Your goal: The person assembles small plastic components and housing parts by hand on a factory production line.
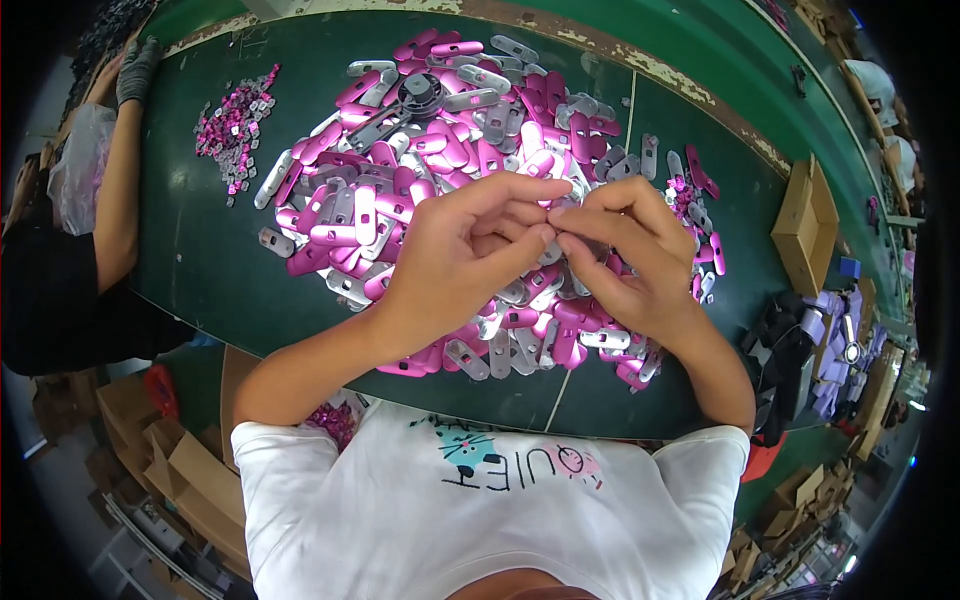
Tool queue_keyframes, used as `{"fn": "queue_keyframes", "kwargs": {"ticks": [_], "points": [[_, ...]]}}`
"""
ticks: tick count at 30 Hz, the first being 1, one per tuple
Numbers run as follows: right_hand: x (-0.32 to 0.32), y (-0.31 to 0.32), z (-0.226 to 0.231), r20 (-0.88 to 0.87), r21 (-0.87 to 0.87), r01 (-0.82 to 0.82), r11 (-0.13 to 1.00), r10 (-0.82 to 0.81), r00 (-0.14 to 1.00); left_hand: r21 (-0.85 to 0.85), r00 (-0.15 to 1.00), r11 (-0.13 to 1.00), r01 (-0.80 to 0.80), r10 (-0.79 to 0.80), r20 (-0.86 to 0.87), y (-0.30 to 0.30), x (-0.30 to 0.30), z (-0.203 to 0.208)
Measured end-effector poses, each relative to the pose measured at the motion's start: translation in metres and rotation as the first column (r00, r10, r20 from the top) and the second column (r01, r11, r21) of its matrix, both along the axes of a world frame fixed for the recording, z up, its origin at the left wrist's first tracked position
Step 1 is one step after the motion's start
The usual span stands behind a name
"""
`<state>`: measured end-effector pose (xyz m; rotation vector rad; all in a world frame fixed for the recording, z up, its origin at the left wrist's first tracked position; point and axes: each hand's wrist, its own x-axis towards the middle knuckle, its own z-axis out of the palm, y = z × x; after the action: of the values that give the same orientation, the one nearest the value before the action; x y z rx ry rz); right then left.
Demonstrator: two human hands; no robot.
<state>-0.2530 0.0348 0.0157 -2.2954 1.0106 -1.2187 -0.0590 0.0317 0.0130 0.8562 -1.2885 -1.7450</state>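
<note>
My left hand [450, 250] and my right hand [640, 255] meet over a heap of oblong shells. The fingertips of both are pinched close together around something small, mostly hidden by the fingers. Beneath and around them lie many glossy pink and grey oblong shells [365, 215] with small cut-outs, overlapping at all angles. On the far part of the heap rests a black round part [420, 95] with a slotted face, beside a dark elongated piece. Small pink and grey bits [682, 200] lie just right of my right hand.
The green table [200, 270] also bears a pile of tiny pink and grey pieces [235, 130] at far left. Nearby is another person's gloved hand [138, 70]. An open cardboard box [805, 225] and a small blue box [850, 267] stand at right, near purple parts [830, 350].
</note>
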Motion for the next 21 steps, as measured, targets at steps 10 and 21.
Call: {"fn": "queue_keyframes", "kwargs": {"ticks": [10, 21], "points": [[-0.003, 0.001, -0.002, 0.388, 0.419, -0.225, 0.880, 0.051, 0.920, 0.075, 0.988, 0.997, 0.019, -0.007, -0.154, -0.001, -0.001, -0.002], [-0.002, 0.004, 0.002, 0.794, 0.604, -0.689, 0.400, -0.223, 0.566, 0.164, 0.975, 0.986, 0.033, 0.004, -0.221, 0.002, 0.002, 0.004]]}}
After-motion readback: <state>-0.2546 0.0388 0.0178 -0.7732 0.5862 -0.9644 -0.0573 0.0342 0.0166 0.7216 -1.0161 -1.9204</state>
